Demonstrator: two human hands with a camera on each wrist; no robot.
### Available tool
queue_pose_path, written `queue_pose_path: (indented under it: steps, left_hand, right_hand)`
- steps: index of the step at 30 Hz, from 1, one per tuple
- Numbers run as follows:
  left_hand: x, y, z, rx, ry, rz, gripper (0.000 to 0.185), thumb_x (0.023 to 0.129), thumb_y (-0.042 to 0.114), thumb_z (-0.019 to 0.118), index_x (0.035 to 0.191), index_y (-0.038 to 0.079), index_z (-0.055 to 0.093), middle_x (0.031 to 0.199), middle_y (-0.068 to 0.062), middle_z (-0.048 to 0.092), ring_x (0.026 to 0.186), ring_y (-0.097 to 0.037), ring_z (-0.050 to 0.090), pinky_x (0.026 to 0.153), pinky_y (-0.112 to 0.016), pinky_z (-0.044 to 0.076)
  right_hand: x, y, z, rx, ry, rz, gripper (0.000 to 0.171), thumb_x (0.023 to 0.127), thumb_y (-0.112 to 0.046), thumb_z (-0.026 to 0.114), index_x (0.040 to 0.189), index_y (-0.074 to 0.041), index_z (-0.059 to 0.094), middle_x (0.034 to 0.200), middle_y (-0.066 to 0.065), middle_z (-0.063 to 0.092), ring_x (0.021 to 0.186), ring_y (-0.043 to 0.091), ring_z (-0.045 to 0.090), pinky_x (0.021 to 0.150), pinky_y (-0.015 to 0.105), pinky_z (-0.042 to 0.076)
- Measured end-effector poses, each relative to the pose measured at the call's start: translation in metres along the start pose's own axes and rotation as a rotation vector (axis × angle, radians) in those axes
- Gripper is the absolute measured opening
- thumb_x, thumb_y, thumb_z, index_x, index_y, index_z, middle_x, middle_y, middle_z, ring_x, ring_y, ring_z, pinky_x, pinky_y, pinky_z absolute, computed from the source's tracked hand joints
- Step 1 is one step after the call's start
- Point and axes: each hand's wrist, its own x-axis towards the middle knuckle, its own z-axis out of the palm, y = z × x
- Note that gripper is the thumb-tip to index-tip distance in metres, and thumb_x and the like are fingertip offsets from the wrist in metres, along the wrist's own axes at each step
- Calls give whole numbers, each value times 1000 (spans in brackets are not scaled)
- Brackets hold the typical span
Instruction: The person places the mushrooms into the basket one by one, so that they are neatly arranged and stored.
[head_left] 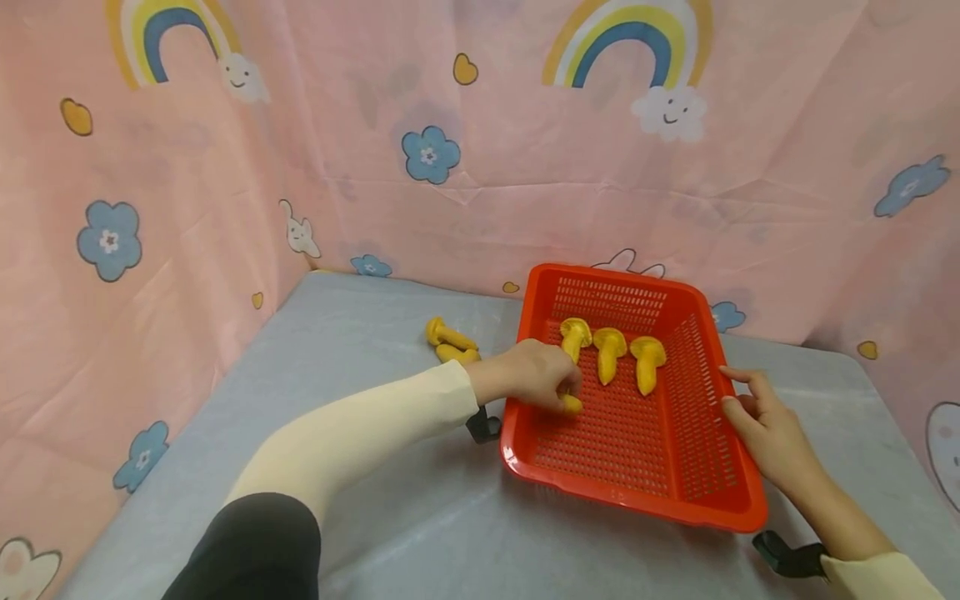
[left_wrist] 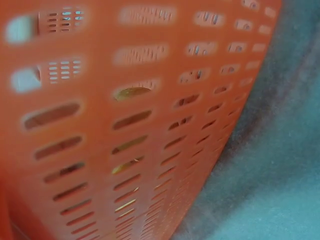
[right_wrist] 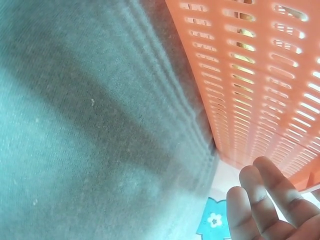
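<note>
My left hand (head_left: 542,373) reaches over the near-left rim of a red plastic basket (head_left: 622,492). Its curled fingers hold a yellow mushroom (head_left: 572,405) low inside, most of it hidden by the hand. Three more yellow mushrooms stand out in a row across the basket: a left one (head_left: 576,331), a middle one (head_left: 610,350) and a right one (head_left: 647,362). At the basket's right rim, my right hand (head_left: 772,433) rests with thumb and forefinger at the edge. Its other fingers (right_wrist: 260,195) extend loosely outside the slotted wall in the right wrist view.
Two yellow mushrooms (head_left: 453,336) lie on the grey-covered table (head_left: 375,333) left of the basket, partly behind the left forearm. A pink printed curtain (head_left: 480,208) hangs behind the table and along its sides. The left wrist view mostly shows the basket's slotted wall (left_wrist: 100,145).
</note>
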Motion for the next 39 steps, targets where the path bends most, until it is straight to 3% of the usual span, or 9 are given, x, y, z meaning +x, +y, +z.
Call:
queue_pose_path:
  steps: [23, 39]
  left_hand:
    - [-2, 2, 4, 49, -27, 4, 16, 86, 50, 67, 86, 35, 72, 77, 18, 62, 73, 0, 56, 65, -19, 45]
    - [-2, 3, 2, 77, -38, -15, 20, 84, 51, 68, 95, 34, 71, 83, 19, 62, 78, 1, 56, 68, -19, 46]
  right_hand:
    - [3, 0, 4, -21, 10, 19, 50, 103, -27, 38, 148, -7, 27, 114, 36, 57, 65, -2, 61, 54, 24, 53]
    - [2, -1, 4, -17, 1, 18, 51, 104, -26, 38, 149, -7, 24, 113, 37, 57, 64, 1, 62, 53, 25, 54]
